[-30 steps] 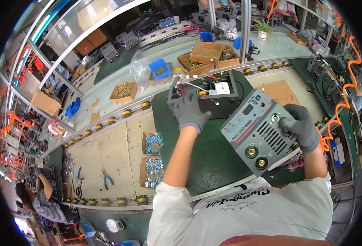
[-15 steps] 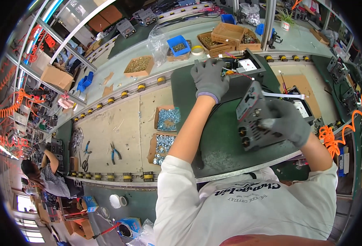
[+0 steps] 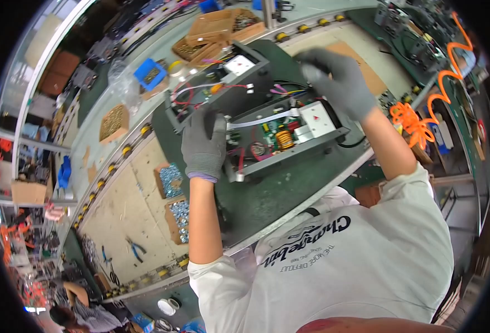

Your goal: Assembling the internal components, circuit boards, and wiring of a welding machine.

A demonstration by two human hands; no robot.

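Note:
An open dark metal case [image 3: 289,154] lies on the dark green mat [image 3: 289,191], showing a circuit board, copper coil, white plate and ribbon cable. At its left end my gloved left hand [image 3: 205,143] is closed on the edge; the fingertips are partly hidden. My gloved right hand [image 3: 342,80] is raised over the case's far right side, fingers apart and slightly blurred, with nothing visible in them. A second open case [image 3: 223,100] with red and white wires stands just beyond the first, tilted alongside it.
Small boxes of silver screws and nuts [image 3: 170,180] stand left of the mat. Pliers [image 3: 136,250] lie on the bench farther left. Cardboard trays [image 3: 214,28] and a blue bin [image 3: 150,75] are at the back. An orange coiled hose [image 3: 411,125] hangs at right.
The view has turned. The near case's socketed panel, earlier upright in my right hand, no longer shows; its open inside now faces up. My left hand has moved from the far case to the near one.

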